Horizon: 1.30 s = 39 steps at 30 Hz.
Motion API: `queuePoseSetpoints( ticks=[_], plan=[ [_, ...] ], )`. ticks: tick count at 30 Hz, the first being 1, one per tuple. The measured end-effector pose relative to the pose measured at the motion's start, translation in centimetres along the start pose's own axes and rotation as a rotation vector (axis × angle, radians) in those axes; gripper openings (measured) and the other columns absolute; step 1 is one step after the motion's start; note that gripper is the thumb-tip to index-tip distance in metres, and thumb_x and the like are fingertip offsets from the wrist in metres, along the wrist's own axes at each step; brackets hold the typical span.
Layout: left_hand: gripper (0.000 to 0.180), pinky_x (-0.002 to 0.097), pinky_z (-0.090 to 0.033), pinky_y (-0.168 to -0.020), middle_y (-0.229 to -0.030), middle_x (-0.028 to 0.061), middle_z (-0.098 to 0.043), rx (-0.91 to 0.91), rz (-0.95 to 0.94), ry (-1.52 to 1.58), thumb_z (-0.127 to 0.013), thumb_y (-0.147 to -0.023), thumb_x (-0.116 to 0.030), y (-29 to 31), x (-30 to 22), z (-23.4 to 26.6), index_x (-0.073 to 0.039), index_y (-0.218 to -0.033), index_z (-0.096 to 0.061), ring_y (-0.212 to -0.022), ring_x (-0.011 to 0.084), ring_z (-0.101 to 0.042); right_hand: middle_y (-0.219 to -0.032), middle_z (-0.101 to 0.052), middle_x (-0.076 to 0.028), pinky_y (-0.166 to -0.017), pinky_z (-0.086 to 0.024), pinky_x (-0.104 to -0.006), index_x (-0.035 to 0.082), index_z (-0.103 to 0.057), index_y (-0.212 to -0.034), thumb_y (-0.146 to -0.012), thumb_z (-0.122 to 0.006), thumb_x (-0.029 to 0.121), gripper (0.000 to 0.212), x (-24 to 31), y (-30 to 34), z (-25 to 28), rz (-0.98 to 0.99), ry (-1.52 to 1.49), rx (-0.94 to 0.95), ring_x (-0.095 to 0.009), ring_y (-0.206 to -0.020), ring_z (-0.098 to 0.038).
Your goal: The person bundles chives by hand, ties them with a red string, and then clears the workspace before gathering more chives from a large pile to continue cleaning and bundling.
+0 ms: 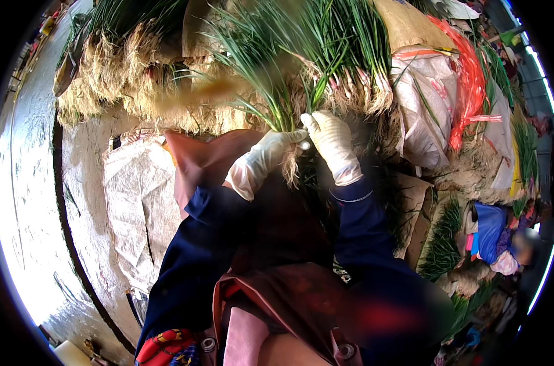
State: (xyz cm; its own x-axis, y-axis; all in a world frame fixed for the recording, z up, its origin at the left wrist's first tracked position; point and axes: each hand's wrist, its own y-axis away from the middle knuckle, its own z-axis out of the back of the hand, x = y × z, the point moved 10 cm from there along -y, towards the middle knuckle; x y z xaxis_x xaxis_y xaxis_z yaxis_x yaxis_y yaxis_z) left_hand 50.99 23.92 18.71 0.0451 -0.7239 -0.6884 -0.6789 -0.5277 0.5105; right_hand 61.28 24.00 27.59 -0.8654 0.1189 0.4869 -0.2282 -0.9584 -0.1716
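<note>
A bunch of spring onions (279, 110) is gripped near its base by my gloved left hand (257, 161), closed around it. Its green leaves rise toward the far side, and pale roots (291, 169) dangle below the fingers. Right beside it, my gloved right hand (334, 145) is closed in a pinch at the lower end of a few green spring onion stems (314, 97). The two hands almost touch at the fingertips. Just beyond them lies a heap of spring onions (357, 46) with pinkish-white bulbs and stringy roots.
More spring onions with thick straw-coloured roots (100, 79) are piled at the far left. A whitish woven sack (428, 100) and red plastic strips (470, 85) are on the right. Another sack (136, 201) lies flat at left. A person in blue (492, 229) is farther right.
</note>
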Motion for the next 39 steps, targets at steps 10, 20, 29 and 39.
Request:
queuePoseSetpoints(
  ticks=[10, 20, 29, 39],
  plan=[
    [0.027, 0.0284, -0.045, -0.068, -0.073, 0.0041, -0.059, 0.810, -0.190, 0.431, -0.058, -0.087, -0.017, 7.0, -4.7, -2.9, -0.002, -0.108, -0.056, -0.064, 0.0137, -0.054, -0.076, -0.063, -0.010, -0.068, -0.047, -0.0327, 0.008, -0.065, -0.084, -0.086, -0.057, 0.032, 0.026, -14.7, 5.9, -1.9, -0.405, 0.159, 0.594, -0.026, -0.073, -0.061],
    [0.033, 0.0303, -0.042, -0.067, -0.065, -0.0023, -0.049, 0.450, -0.351, 0.473, -0.049, -0.093, -0.030, 3.7, -9.4, -1.0, -0.003, -0.109, -0.057, -0.067, 0.0155, -0.049, -0.078, -0.064, -0.005, -0.064, -0.046, -0.0326, 0.008, -0.064, -0.085, -0.078, -0.066, 0.025, 0.018, -13.3, -9.2, 9.2, -0.202, 0.216, -0.083, -0.018, -0.072, -0.060],
    [0.036, 0.0247, -0.047, -0.068, -0.079, 0.0020, -0.057, 0.325, -0.125, 0.475, -0.057, -0.089, -0.018, 1.5, -4.1, -1.3, 0.002, -0.119, -0.052, -0.072, 0.0123, -0.054, -0.080, -0.065, -0.014, -0.063, -0.050, -0.0420, 0.009, -0.065, -0.084, -0.077, -0.060, 0.027, 0.020, -10.8, -13.5, 7.0, -0.186, 0.833, 0.164, -0.030, -0.073, -0.064],
    [0.033, 0.0227, -0.047, -0.076, -0.102, 0.0059, -0.063, 0.290, -0.044, 0.396, -0.050, -0.092, -0.018, 1.0, -2.0, -4.8, -0.002, -0.120, -0.053, -0.086, 0.0148, -0.059, -0.068, -0.061, -0.003, -0.055, -0.046, -0.0299, 0.012, -0.061, -0.080, -0.075, -0.071, 0.028, 0.020, 0.5, 0.8, 9.0, -0.043, 0.286, -0.130, -0.015, -0.057, -0.057]
  ],
)
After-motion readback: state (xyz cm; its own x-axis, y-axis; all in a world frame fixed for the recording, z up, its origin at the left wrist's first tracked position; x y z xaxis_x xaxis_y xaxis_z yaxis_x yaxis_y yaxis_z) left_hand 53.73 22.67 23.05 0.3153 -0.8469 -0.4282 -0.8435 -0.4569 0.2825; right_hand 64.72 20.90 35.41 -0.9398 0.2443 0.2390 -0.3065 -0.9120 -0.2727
